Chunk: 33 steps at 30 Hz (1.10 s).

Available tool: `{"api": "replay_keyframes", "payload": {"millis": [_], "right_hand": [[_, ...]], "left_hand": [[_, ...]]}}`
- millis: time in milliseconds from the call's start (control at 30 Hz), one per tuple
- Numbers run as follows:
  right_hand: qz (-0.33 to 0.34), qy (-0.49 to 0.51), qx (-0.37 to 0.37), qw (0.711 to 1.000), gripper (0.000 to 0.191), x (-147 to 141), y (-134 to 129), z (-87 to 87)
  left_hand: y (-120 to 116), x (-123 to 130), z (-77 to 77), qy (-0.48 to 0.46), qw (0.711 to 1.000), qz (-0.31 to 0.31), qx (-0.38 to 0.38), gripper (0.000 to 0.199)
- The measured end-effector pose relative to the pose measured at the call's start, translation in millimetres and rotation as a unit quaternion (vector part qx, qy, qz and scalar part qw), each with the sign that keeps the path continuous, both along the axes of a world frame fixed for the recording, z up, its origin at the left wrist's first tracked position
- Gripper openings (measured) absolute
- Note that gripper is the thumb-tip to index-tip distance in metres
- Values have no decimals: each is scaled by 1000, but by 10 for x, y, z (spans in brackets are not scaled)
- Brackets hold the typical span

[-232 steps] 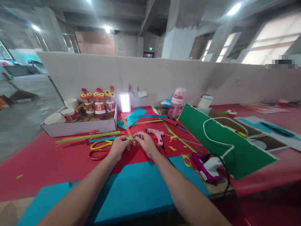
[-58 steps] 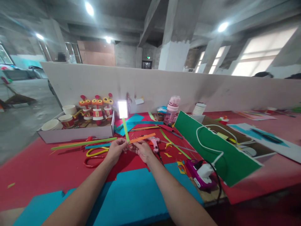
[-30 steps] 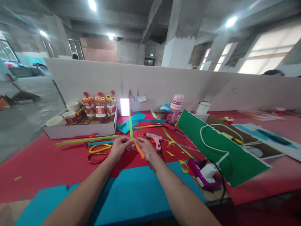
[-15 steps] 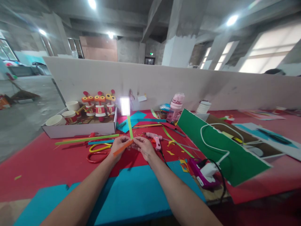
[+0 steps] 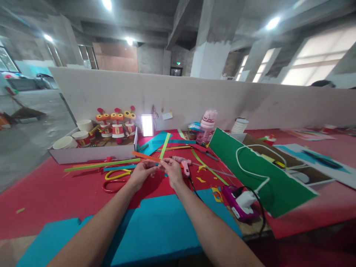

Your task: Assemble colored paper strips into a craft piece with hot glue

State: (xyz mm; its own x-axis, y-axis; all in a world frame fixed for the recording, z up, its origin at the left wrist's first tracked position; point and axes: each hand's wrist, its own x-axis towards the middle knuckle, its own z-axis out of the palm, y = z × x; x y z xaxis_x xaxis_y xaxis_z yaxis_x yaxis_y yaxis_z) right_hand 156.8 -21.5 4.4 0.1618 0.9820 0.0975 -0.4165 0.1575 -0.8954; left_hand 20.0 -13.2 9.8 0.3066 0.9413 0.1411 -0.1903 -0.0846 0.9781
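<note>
The right hand (image 5: 172, 171) pinched the orange strip (image 5: 145, 156) and green strip (image 5: 165, 145) together over the table (image 5: 69, 196), probably so neither slipped; the left hand (image 5: 141, 174) curled beside, though I couldn't tell its grip; the glue gun (image 5: 185, 164) lay near, likely for reach.

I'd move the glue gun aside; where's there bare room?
Mainly the red tabletop on the left, bordered by the long green strip, scissors and blue sheet, holding one small scrap. The blue sheet is bare between the arms too. Crowded: around left hand and right hand, with paper strips and glue gun, and on to the power strip, amid yellow cuttings.
</note>
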Motion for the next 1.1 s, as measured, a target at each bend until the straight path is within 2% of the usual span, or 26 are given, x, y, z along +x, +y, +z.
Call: {"api": "replay_keyframes", "payload": {"millis": [100, 233, 333, 500, 833, 1100], "right_hand": [[18, -6, -19, 1000, 27, -11, -9, 3], [80, -17, -32, 996, 30, -25, -18, -13], [105, -16, -45, 993, 32, -16, -29, -3], [104, -26, -50, 993, 33, -3, -39, 13], [86, -29, -52, 995, 35, -15, -36, 1], [79, -17, -49, 996, 33, -24, -32, -8]], "left_hand": [[1, -2, -1, 2, 1000, -3, 2, 25], [13, -17, -2, -14, 999, 42, -26, 29], [19, -25, 4, 8, 997, 69, -22, 29], [12, -26, 7, 51, 996, 65, 21, 30], [30, -37, -21, 21, 999, 32, 8, 26], [34, -15, -58, -12, 999, 42, -16, 25]]}}
